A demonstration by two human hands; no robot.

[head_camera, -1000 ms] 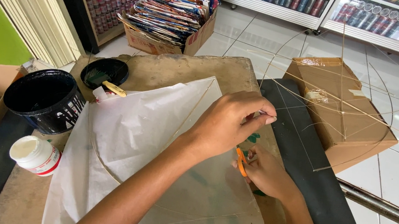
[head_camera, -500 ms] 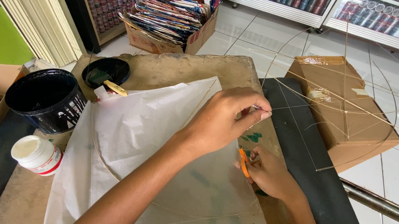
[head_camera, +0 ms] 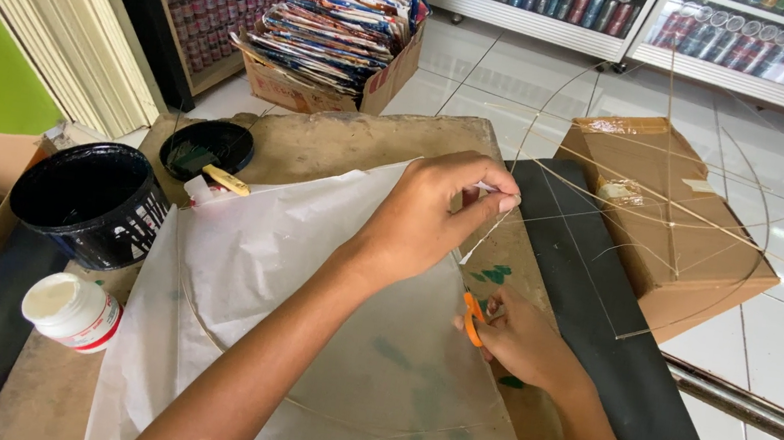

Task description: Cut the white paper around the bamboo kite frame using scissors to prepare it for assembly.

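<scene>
We are pinching the upper edge of the thin white paper sheet (head_camera: pixel 303 279) with our left hand (head_camera: pixel 434 210), fingers closed on it near the centre of the view. The sheet is lying across the brown worktop (head_camera: pixel 342 143), reaching from the centre down to 6 o'clock. Our right hand (head_camera: pixel 522 343), at 4 o'clock from the left one, is gripping an orange-handled cutter (head_camera: pixel 472 319) with its fingers closed, the tool touching the sheet's right edge. A thin stick frame (head_camera: pixel 655 214) is arching out toward 2 o'clock over a cardboard box (head_camera: pixel 672 237) on the tiled floor. At 9 o'clock a black bucket (head_camera: pixel 92 201) is standing on the worktop, with a white glue jar (head_camera: pixel 75 313) near it at 8 o'clock. At 12 o'clock a carton of colourful printed sheets (head_camera: pixel 336 31) is sitting on the floor.
</scene>
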